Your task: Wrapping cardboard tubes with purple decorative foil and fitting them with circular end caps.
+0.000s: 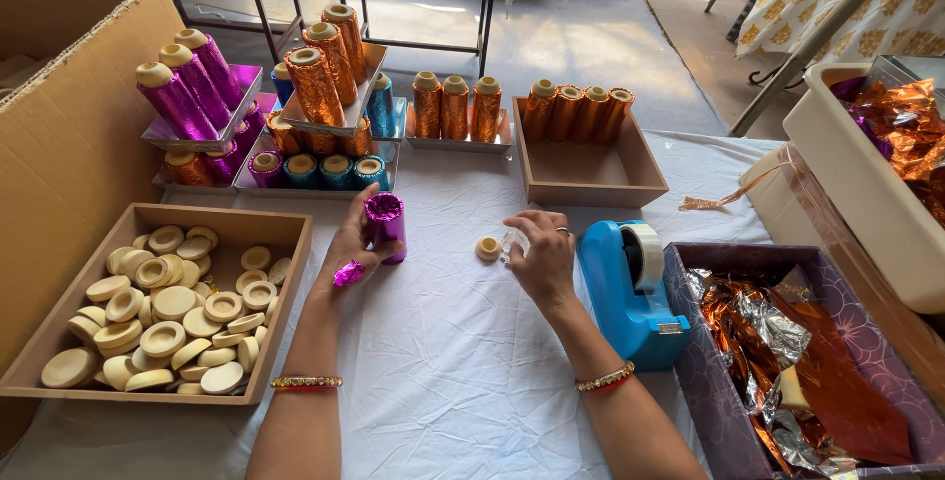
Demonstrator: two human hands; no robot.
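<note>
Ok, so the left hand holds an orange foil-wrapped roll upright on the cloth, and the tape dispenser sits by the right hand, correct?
Not quite: the roll in the left hand is purple foil, not orange, as the head view shows. The rest stands: it is upright on the cloth, and the blue tape dispenser sits beside the right hand.

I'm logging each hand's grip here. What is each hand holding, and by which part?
The left hand grips the purple foil roll around its side. The right hand pinches something small and clear at its fingertips; what it is cannot be told.
</note>
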